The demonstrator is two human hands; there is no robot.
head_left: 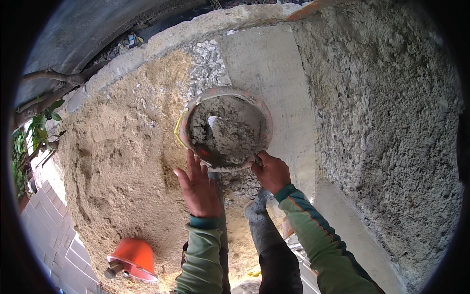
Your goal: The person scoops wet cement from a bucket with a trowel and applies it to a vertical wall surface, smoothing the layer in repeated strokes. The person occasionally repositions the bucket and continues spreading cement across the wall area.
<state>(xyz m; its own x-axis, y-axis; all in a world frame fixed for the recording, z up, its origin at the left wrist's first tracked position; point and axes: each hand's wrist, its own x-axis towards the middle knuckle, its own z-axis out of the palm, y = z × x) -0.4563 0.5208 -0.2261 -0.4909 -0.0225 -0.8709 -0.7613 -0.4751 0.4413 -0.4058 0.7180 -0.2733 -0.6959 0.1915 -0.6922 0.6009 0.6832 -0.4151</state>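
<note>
A round pinkish bucket (265,125) of wet grey mortar (230,132), with a yellow handle (179,127) at its left, is in the middle. My left hand (199,191) is at its near-left rim, palm down, fingers apart, holding nothing. My right hand (271,171) is closed at the near-right rim around something dark that I cannot make out clearly. My boot (255,215) stands just below the bucket, between my forearms.
Rough sandy ground (117,161) lies left, with an orange bucket (132,252) and a short rod. A smooth concrete strip (264,59), gravel (208,63) and rough concrete (382,122) surround the mortar bucket. A curb (181,27), branches (54,74) and paving (44,230) edge the area.
</note>
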